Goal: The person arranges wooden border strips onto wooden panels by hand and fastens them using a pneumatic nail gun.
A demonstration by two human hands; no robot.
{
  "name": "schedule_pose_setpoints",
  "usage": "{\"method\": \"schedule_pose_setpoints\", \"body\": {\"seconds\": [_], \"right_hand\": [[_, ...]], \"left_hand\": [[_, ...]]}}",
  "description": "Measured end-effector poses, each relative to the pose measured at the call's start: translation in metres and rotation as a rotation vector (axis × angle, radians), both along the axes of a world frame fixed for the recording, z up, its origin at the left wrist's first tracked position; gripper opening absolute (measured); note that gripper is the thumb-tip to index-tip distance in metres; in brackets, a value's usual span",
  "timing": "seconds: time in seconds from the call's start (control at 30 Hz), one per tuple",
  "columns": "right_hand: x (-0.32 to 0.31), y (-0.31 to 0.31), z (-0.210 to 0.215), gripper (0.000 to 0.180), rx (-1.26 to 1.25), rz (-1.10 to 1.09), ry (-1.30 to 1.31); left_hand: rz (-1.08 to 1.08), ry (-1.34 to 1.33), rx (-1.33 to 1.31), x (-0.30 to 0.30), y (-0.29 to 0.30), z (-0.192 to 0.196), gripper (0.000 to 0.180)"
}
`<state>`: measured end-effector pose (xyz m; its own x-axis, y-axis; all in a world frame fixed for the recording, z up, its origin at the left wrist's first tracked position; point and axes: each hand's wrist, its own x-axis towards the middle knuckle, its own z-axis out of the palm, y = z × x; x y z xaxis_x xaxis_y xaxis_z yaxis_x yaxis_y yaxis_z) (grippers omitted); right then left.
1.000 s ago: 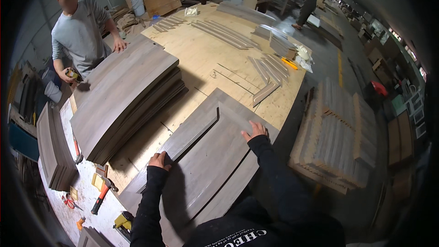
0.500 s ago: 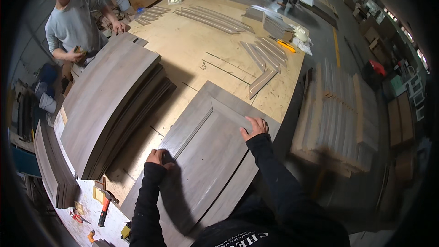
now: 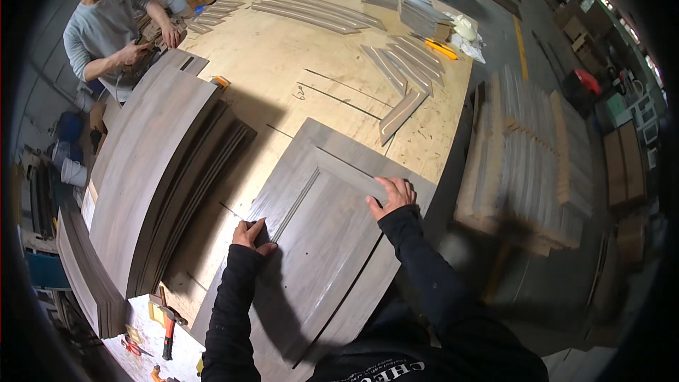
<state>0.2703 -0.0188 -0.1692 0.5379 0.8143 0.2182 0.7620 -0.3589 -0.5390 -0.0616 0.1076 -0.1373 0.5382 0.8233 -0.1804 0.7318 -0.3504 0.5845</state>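
A grey wood-grain cabinet door panel [image 3: 322, 233] lies on the table in front of me, with narrow trim strips around its recessed middle. My left hand [image 3: 252, 235] rests on the panel's left side, beside the left trim strip [image 3: 296, 201]. Its fingers point forward and its thumb is held apart from them. Near the far right corner, my right hand [image 3: 391, 197] touches the panel by the far trim strip, fingers bent and spread. Along the panel's right side runs a long dark gap [image 3: 339, 297].
To the left stands a stack of grey panels [image 3: 148, 141]. Trim pieces [image 3: 311, 13] and an orange cutter [image 3: 441, 48] lie on the far table. A hammer [image 3: 169, 329] and red scissors [image 3: 130, 345] are near left. A co-worker [image 3: 117, 28] stands far left; stacked boards [image 3: 527, 148] sit right.
My hands stay on the panel, the left shifting slightly while its fingers draw closer together. The co-worker's hands have come nearer each other, and an orange item now shows at the stack's corner.
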Motion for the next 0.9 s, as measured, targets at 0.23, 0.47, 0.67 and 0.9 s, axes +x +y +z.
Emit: {"method": "schedule_pose_setpoints", "body": {"seconds": [0.23,0.47,0.67,0.9], "right_hand": [[0.004,-0.001,0.009,0.047,0.007,0.005,0.037],[-0.003,0.000,0.012,0.048,-0.037,0.010,0.010],[0.083,0.030,-0.006,0.047,-0.076,0.240,0.152],[0.173,0.137,0.025,0.048,-0.365,0.544,-0.723]], "left_hand": [[-0.034,0.083,0.051,0.003,0.003,-0.005,0.070],[0.018,0.148,0.017,-0.003,-0.003,-0.001,0.081],[0.380,-0.472,0.220,-0.080,-0.088,0.012,0.078],[1.157,-0.698,-0.134,-0.116,-0.285,0.043,0.053]]}}
